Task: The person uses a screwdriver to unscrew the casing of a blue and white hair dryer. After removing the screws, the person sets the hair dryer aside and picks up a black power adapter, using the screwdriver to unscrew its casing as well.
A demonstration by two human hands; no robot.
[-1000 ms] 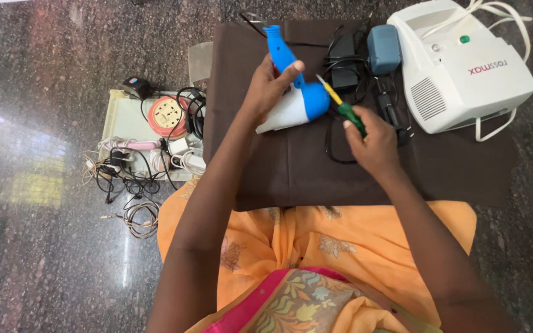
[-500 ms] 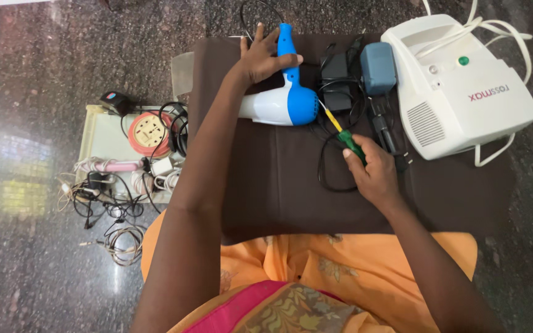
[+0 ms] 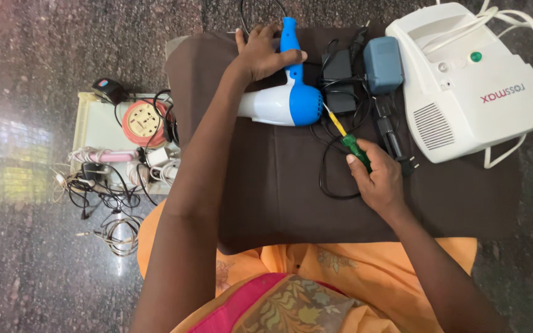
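Note:
A blue and white hair dryer [image 3: 288,102] lies on a brown cloth [image 3: 279,191], its blue handle pointing away from me. My left hand [image 3: 260,54] grips that handle near the cloth's far edge. My right hand [image 3: 377,179] holds a screwdriver [image 3: 348,139] with a green and yellow handle; its tip points at the dryer's blue rear end and seems to touch it.
A white box-shaped machine with tubing [image 3: 470,86] sits at the right. A black adapter [image 3: 338,74], a grey-blue adapter [image 3: 382,65] and black cables lie beside the dryer. At the left, a pale tray [image 3: 94,126] holds an orange round socket, a pink tool and tangled wires.
My left hand slid the dryer away from me and laid it flat, handle pointing to the far edge. My right hand followed with the screwdriver, its tip now at the dryer's rear.

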